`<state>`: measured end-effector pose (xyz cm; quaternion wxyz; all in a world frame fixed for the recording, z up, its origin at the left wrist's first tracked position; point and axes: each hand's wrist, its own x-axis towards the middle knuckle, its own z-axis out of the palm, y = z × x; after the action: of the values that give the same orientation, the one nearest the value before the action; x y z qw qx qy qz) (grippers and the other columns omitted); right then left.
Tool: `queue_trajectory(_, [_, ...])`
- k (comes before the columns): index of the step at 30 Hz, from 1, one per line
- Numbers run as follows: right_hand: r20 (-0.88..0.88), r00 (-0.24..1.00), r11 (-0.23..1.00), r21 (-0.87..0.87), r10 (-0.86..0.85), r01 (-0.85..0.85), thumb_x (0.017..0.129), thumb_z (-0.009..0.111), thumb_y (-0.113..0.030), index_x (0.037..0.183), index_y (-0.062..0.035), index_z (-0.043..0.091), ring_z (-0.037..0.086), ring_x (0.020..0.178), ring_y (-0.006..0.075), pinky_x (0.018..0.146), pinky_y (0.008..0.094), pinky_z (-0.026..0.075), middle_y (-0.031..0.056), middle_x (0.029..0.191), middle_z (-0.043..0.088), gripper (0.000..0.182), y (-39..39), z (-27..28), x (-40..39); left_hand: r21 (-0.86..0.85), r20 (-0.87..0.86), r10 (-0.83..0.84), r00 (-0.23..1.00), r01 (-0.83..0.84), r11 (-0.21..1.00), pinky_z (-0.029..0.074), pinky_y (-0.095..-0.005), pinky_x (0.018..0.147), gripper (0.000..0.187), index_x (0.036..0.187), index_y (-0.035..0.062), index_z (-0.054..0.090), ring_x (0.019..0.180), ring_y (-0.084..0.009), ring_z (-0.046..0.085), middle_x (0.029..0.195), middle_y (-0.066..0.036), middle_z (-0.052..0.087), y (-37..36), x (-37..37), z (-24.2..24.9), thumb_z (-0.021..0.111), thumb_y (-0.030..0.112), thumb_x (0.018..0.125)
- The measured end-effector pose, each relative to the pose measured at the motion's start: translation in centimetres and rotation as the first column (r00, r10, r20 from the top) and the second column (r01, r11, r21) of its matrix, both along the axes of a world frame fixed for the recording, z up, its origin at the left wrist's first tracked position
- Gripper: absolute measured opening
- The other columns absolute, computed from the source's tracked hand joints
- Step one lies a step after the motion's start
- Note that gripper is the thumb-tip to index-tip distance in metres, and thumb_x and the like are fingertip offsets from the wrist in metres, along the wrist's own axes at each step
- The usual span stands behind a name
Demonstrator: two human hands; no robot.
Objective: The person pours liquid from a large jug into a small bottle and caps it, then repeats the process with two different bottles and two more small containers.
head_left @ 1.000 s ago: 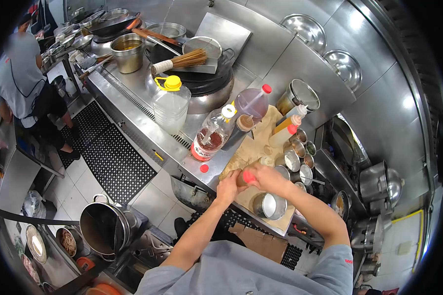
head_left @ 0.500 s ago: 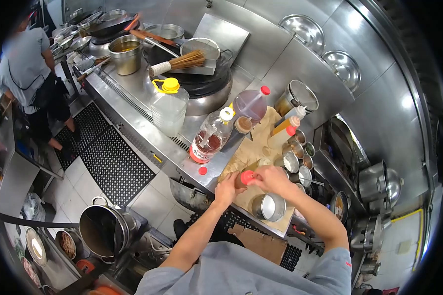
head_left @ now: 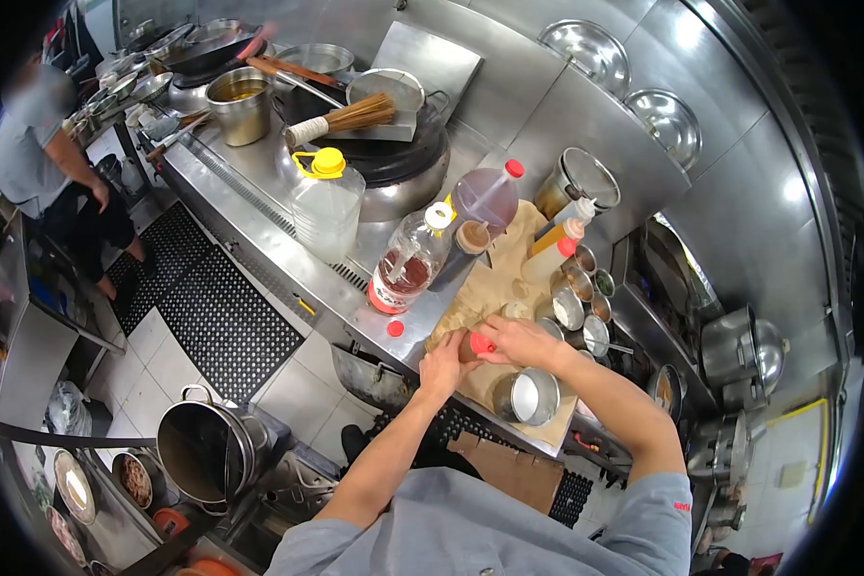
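Observation:
A squeeze bottle [head_left: 465, 351] with a red screw top [head_left: 481, 343] stands over the counter's front part. My left hand [head_left: 442, 369] is wrapped around its body. From the right, my right hand [head_left: 526, 343] grips the red top, fingers closed around its edge; part of the bottle is hidden by both hands. Just beyond lies a large clear bottle of reddish liquid [head_left: 405, 274], upright with a white neck ring. A loose red cap [head_left: 396, 328] rests on the steel edge. Close to my right forearm is a metal pot of white contents [head_left: 531, 397].
Squeeze bottles [head_left: 551, 252] and several seasoning tins [head_left: 571, 305] line the brown-covered counter [head_left: 494, 274]. A yellow-capped jug [head_left: 324, 206] and a wok with a bamboo brush [head_left: 355, 117] stand beyond. Another person [head_left: 43, 163] is at the far left. A large pot [head_left: 197, 442] sits lower left.
My right hand has shifted slightly down around the red top, its fingers lower. The other person at the left has turned and leaned, with an arm now showing. The view has moved a little.

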<state>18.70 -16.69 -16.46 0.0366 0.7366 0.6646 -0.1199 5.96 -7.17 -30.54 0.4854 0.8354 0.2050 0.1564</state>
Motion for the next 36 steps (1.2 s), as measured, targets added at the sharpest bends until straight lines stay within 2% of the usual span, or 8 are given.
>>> queue_trajectory(3, [0.109, 0.952, 0.958, 0.060, -0.284, 0.279, 0.087, 0.066, -0.046, 0.110, -0.0058, 0.056, 0.066, 0.082, 0.0402, 0.069, 0.0460, 0.056, 0.0173, 0.099, 0.065, 0.047, 0.0, -2.4, -1.3, -0.041, -0.042, 0.019, 0.999, -0.021, 0.999, 0.054, -0.0478, 0.084, 0.074, 0.133, 0.0128, 0.051, 0.106, -0.0382, 0.063, 0.127, -0.012, 0.061, -0.3, 0.2, 0.0, 0.084, 0.041, 0.071])
queue_trajectory(7, [0.106, 0.967, 0.963, 0.163, -0.233, 0.214, 0.088, 0.064, -0.049, 0.110, -0.0064, 0.056, 0.066, 0.073, 0.0408, 0.065, 0.0473, 0.055, 0.0177, 0.092, 0.067, 0.048, -0.8, -3.8, -0.9, 0.019, -0.027, -0.051, 0.998, 0.051, 0.999, 0.053, -0.0476, 0.088, 0.082, 0.134, 0.0126, 0.050, 0.110, -0.0375, 0.062, 0.129, -0.013, 0.059, 1.2, 0.7, -0.8, 0.086, 0.043, 0.067])
queue_trajectory(11, [0.073, 0.994, 0.978, 0.197, -0.079, 0.063, 0.088, 0.063, -0.053, 0.107, -0.0076, 0.057, 0.066, 0.069, 0.0399, 0.061, 0.0482, 0.054, 0.0177, 0.092, 0.068, 0.049, -0.5, -3.4, 0.1, 0.100, 0.340, -0.317, 0.885, 0.301, 0.948, 0.049, -0.0444, 0.097, 0.082, 0.133, 0.0110, 0.050, 0.115, -0.0365, 0.060, 0.136, -0.017, 0.055, 3.6, 3.0, -2.5, 0.089, 0.035, 0.064])
queue_trajectory(13, [0.082, 0.994, 0.981, 0.187, -0.073, 0.057, 0.087, 0.063, -0.053, 0.107, -0.0082, 0.058, 0.066, 0.067, 0.0397, 0.059, 0.0484, 0.054, 0.0173, 0.092, 0.068, 0.049, -0.4, -3.6, -0.1, -0.223, 0.039, -0.397, 0.917, 0.395, 0.891, 0.051, -0.0432, 0.093, 0.069, 0.126, 0.0092, 0.056, 0.108, -0.0346, 0.064, 0.121, -0.018, 0.064, 3.5, 3.1, -1.1, 0.087, 0.026, 0.066])
queue_trajectory(19, [0.097, 0.899, 0.870, 0.316, -0.427, 0.379, 0.082, 0.070, -0.048, 0.097, -0.0115, 0.060, 0.065, 0.064, 0.0385, 0.060, 0.0495, 0.053, 0.0134, 0.071, 0.067, 0.041, -0.3, -5.5, -3.2, -0.364, 0.282, -0.193, 0.940, 0.291, 0.885, 0.053, -0.0397, 0.083, 0.051, 0.113, 0.0063, 0.061, 0.096, -0.0349, 0.067, 0.105, -0.017, 0.068, 1.6, 2.4, -1.9, 0.083, 0.018, 0.069])
queue_trajectory(24, [-0.057, 0.639, 0.538, 0.486, -0.767, 0.689, 0.082, 0.070, -0.050, 0.101, -0.0127, 0.060, 0.068, 0.070, 0.0392, 0.060, 0.0496, 0.052, 0.0162, 0.076, 0.070, 0.043, 0.3, -7.6, -6.1, -0.266, 0.304, -0.107, 0.947, 0.193, 0.944, 0.053, -0.0392, 0.081, 0.048, 0.109, 0.0042, 0.062, 0.094, -0.0345, 0.067, 0.102, -0.018, 0.068, 0.9, 2.7, -2.2, 0.084, 0.018, 0.069])
queue_trajectory(34, [-0.041, 0.748, 0.723, 0.227, -0.662, 0.652, 0.080, 0.070, -0.054, 0.112, -0.0166, 0.058, 0.067, 0.087, 0.0404, 0.072, 0.0508, 0.052, 0.0185, 0.093, 0.071, 0.051, 3.1, -4.1, -1.0, -0.095, 0.425, -0.030, 0.905, 0.077, 0.992, 0.045, -0.0410, 0.102, 0.072, 0.132, 0.0040, 0.053, 0.118, -0.0347, 0.056, 0.121, -0.018, 0.062, 4.0, 4.0, -0.5, 0.085, 0.024, 0.071])
queue_trajectory(36, [-0.053, 0.722, 0.710, 0.145, -0.690, 0.689, 0.080, 0.071, -0.054, 0.114, -0.0153, 0.058, 0.066, 0.093, 0.0402, 0.077, 0.0506, 0.052, 0.0188, 0.098, 0.070, 0.053, 4.3, -3.2, 0.2, -0.084, 0.263, -0.034, 0.964, 0.059, 0.995, 0.046, -0.0406, 0.100, 0.068, 0.130, 0.0034, 0.054, 0.117, -0.0347, 0.058, 0.122, -0.018, 0.062, 5.7, 2.2, -1.1, 0.085, 0.023, 0.073])
